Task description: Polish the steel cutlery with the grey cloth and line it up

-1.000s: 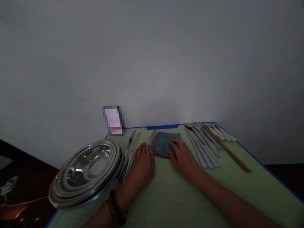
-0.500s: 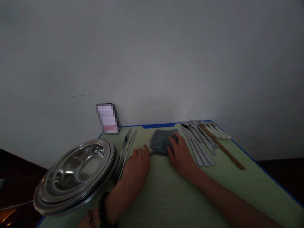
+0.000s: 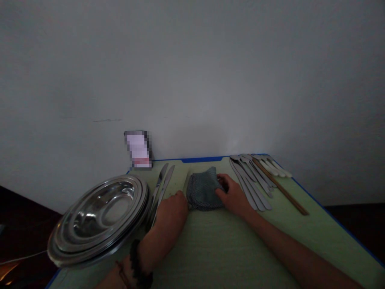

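Note:
My left hand (image 3: 173,208) is closed, knuckles up, around the handle of a table knife. The knife's pale blade (image 3: 187,181) points toward the wall, just left of a folded grey-green cloth (image 3: 203,188). My right hand (image 3: 233,194) pinches the cloth's right edge between thumb and fingers, and one corner of it stands up. Two more table knives (image 3: 164,182) lie side by side between my left hand and a stack of steel plates (image 3: 120,208). The handle in my left hand is mostly hidden by the fingers.
To the right lie several steel knives and spoons (image 3: 252,192), wooden chopsticks (image 3: 287,196) and white-handled cutlery (image 3: 275,166). A phone (image 3: 138,148) leans on the wall at the back left. The green table (image 3: 228,249) has a blue edge.
My right hand has closed on the cloth, which has come nearer to me and risen at its corner. My left hand has drawn back slightly with the knife.

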The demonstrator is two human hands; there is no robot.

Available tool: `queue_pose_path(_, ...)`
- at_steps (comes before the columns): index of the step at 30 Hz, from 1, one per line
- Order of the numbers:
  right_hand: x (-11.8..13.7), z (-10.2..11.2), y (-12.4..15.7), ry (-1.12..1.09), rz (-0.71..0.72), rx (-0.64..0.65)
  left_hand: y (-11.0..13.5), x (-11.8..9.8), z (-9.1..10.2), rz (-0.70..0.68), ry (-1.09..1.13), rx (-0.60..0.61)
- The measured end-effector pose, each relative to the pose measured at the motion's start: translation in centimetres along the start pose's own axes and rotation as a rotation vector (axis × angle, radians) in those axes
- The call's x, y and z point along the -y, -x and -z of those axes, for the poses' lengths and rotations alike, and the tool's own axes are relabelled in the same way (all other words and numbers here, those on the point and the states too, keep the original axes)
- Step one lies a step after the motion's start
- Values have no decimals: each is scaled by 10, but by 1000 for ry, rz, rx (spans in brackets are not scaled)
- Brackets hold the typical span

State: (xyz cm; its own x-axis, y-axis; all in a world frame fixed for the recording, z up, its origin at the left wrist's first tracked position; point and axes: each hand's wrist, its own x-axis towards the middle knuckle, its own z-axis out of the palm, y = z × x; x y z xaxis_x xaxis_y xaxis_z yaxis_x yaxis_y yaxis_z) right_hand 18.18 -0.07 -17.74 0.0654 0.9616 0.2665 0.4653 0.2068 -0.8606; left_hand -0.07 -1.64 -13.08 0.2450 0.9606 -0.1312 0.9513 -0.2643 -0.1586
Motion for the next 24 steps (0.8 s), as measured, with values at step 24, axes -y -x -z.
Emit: queue_pose_path(24, 4, 2, -5, -865, -253, 54, -6, -27, -17, -121, 501, -190)
